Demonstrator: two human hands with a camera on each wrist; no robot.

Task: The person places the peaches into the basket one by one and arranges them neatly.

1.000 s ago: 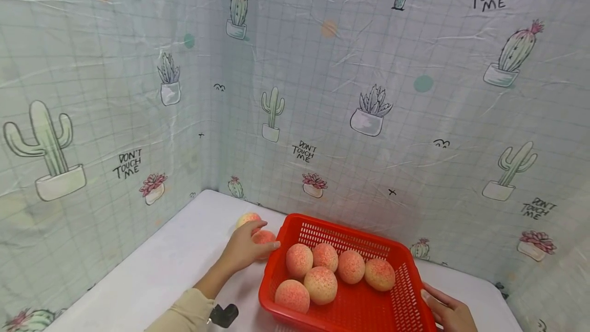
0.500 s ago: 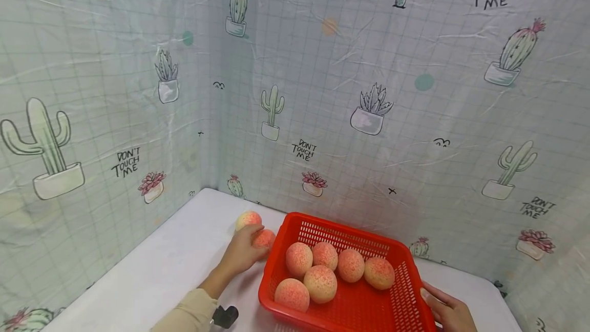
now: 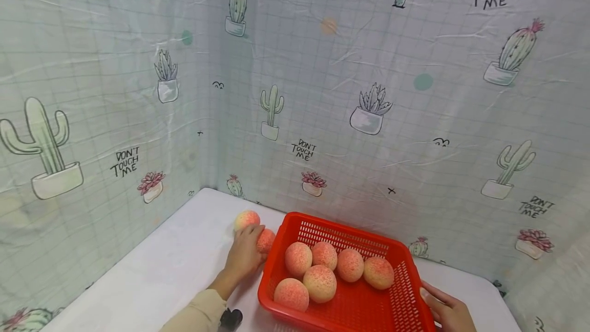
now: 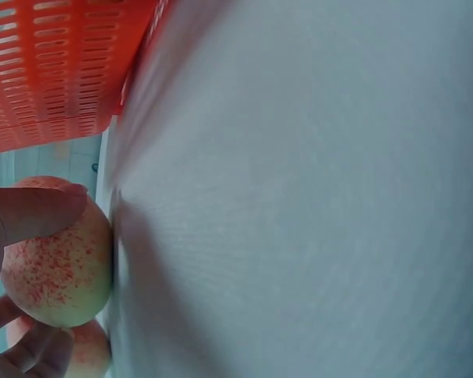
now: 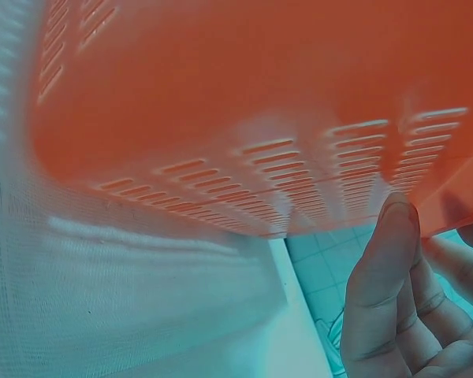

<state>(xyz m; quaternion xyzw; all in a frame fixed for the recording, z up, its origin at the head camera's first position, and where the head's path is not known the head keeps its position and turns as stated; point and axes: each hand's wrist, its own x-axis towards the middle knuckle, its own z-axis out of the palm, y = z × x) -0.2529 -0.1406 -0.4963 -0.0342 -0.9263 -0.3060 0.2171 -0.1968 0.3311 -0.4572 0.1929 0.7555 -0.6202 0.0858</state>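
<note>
My left hand (image 3: 244, 254) grips a peach (image 3: 266, 241) on the white table, just left of the red basket. In the left wrist view the thumb lies over this speckled peach (image 4: 59, 272) and the fingers curl round its other side. A second peach (image 3: 246, 219) sits just behind, close to the fingertips. Several pink and yellow peaches (image 3: 320, 284) lie inside the red plastic basket (image 3: 364, 307). At the basket's right side, my right hand (image 3: 448, 313) holds the rim, thumb outside in the right wrist view; part of that hand is out of frame.
A cactus-printed curtain (image 3: 332, 117) hangs behind and to the left of the white table (image 3: 175, 260). A small black object (image 3: 230, 319) lies by the left sleeve, partly hidden.
My left hand has lowered and closed round the nearer peach, its thumb no longer stretched toward the basket. The right hand and the basket have stayed in place.
</note>
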